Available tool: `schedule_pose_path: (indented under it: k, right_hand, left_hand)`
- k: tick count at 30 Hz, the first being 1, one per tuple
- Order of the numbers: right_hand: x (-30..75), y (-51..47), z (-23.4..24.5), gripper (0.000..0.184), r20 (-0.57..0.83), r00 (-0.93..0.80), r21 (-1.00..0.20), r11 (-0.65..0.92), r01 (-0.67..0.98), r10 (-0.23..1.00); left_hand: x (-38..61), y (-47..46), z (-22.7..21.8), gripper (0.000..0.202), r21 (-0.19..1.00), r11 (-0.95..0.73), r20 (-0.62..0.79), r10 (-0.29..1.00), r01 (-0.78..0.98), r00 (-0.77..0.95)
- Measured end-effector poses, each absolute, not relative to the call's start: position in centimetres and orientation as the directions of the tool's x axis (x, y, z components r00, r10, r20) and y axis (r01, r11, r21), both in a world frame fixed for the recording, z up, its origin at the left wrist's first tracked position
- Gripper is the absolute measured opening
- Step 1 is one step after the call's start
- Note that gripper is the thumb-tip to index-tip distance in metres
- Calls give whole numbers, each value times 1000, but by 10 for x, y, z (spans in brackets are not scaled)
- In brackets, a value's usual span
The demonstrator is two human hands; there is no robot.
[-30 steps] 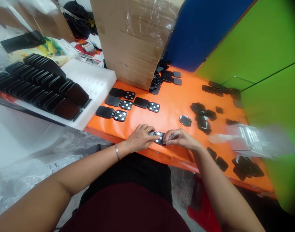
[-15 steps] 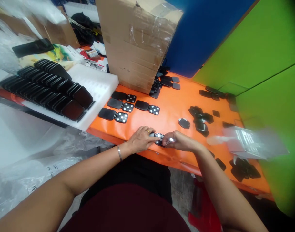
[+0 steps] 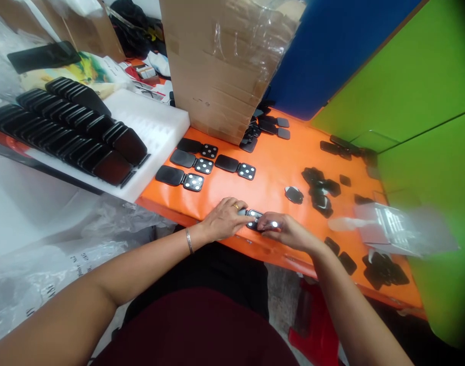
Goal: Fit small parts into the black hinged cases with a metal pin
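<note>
Well in front of the creased cardboard box (image 3: 221,71), the left hand (image 3: 224,219) grips a flat, white-dotted black hinged piece (image 3: 254,214); the right hand (image 3: 284,230) pinches a slim, shiny tool (image 3: 274,224).

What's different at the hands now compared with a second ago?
The shiny tool in the right hand has tilted: it lay slantwise, now its bright end points up towards the camera. Nothing was visibly let go or newly taken hold of. The left hand stays on the dotted black piece; the four laid-out pieces are unchanged.
</note>
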State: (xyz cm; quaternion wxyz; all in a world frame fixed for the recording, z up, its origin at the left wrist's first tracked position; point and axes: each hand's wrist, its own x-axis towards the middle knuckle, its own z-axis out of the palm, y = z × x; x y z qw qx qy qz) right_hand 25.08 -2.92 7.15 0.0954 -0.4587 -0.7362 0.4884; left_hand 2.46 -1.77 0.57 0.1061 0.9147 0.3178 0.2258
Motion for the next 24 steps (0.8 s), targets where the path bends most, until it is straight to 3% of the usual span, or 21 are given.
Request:
schedule_pose_path:
  k: [4, 7, 11, 16, 20, 24]
  right_hand:
    - [247, -43, 65, 12, -228, -446, -761, 127, 636, 866]
    - [244, -39, 67, 11, -245, -444, -743, 127, 657, 862]
    - [248, -19, 73, 7, -307, -579, -763, 168, 624, 755]
    - [271, -20, 81, 10, -547, -670, -779, -11, 627, 502]
    - [303, -51, 80, 20, -503, -537, -833, -213, 511, 677]
    - [316, -74, 57, 22, -335, -217, -930, -286, 231, 917]
  left_hand:
    - [24, -18, 8, 26, 341, -774, 334, 631, 534, 701]
    - [25, -17, 8, 26, 356, -770, 337, 634, 530, 696]
    - [26, -17, 7, 26, 369, -759, 331, 647, 537, 687]
    - [26, -18, 8, 25, 401, -738, 324, 669, 543, 669]
    - [25, -17, 7, 25, 408, -745, 325, 658, 527, 679]
    - [25, -16, 3, 25, 388, -766, 349, 637, 513, 687]
